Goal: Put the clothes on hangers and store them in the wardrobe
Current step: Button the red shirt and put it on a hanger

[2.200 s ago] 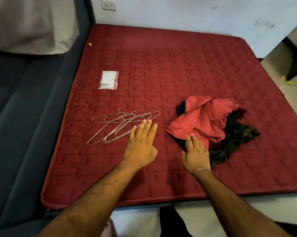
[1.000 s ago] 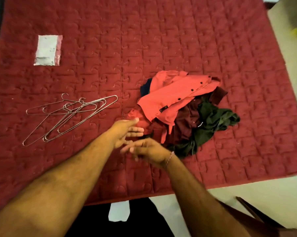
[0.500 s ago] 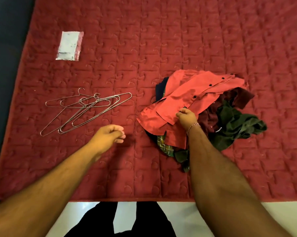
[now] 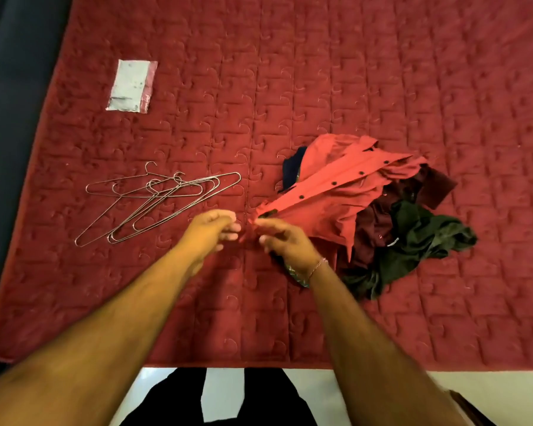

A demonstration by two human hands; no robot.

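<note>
Clothes [image 4: 379, 216] lie heaped on the red quilted bed [image 4: 290, 87], toward its near edge and right of the middle, a red buttoned shirt [image 4: 336, 192] on top, with maroon and dark green garments under it on the right side. The shirt's near-left corner is drawn out to a point, and the right hand [image 4: 285, 239] pinches that corner in curled fingers. The left hand [image 4: 211, 230] hangs just beside it, fingers loosely curled and holding nothing I can see. Wire hangers [image 4: 157, 201] lie tangled left of the hands, apart from the heap. A small plastic packet [image 4: 133, 86] sits toward the far-left corner.
</note>
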